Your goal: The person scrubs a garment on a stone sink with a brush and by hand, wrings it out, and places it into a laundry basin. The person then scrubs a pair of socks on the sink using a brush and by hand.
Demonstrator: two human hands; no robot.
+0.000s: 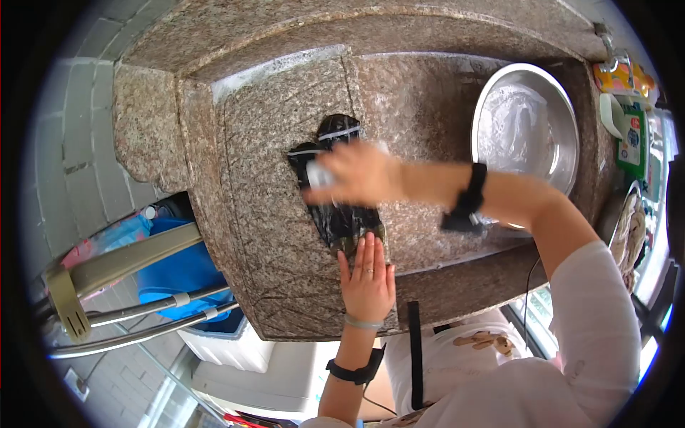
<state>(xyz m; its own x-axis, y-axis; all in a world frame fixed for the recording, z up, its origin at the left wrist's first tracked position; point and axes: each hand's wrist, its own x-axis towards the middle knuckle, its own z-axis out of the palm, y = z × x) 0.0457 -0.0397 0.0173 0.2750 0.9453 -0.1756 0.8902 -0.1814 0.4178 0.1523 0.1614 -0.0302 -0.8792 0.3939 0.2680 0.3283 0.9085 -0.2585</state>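
A black item with two long parts and white stripes near its far ends, which looks like wet cloth (pixel 339 127), lies on the ridged stone slab (pixel 271 107). My left hand (pixel 367 282) rests flat on its near end, fingers spread. Over its middle is my right hand (pixel 357 171), blurred by motion, with something whitish under or in its fingers that I cannot make out. The right hand's grip is unclear. Both wrists wear black bands.
A metal basin (pixel 524 128) with soapy-looking water stands in the stone sink on the right. Bottles and a green package (pixel 631 143) stand at the far right. Blue tubs (pixel 168 271) and metal rails (pixel 157 305) are at lower left.
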